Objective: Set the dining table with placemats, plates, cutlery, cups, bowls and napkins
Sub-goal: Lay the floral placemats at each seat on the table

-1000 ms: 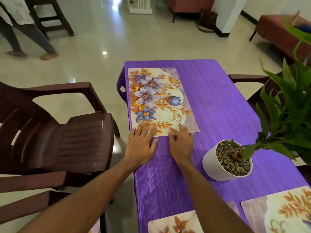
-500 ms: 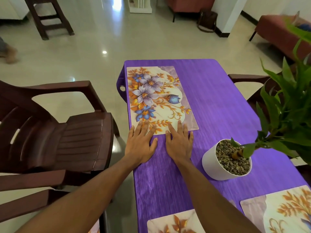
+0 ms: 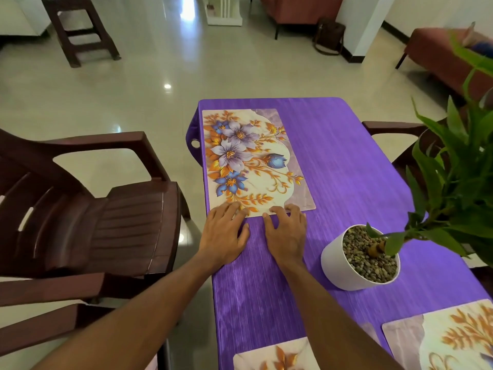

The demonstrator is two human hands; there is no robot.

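Observation:
A floral placemat [image 3: 253, 161] with purple and blue flowers lies flat at the far left corner of the purple table [image 3: 346, 161]. My left hand [image 3: 225, 236] rests flat on the cloth, its fingertips touching the placemat's near edge. Beside it, my right hand [image 3: 286, 233] lies palm down with slightly bent fingertips on the same edge. Neither hand holds anything. A second placemat [image 3: 442, 340] shows at the near right, and the top of a third placemat [image 3: 274, 356] at the bottom edge.
A white pot [image 3: 336, 265] filled with pebbles holds a green plant [image 3: 453, 182] right of my hands. A brown plastic chair [image 3: 106, 222] stands left of the table, another chair [image 3: 394, 129] on the right. A wooden stool [image 3: 80, 28] and sofas stand on the tiled floor beyond.
The placemat has slid a little farther up the table and toward its left edge under my fingertips. A person who was walking at the far left has left the view.

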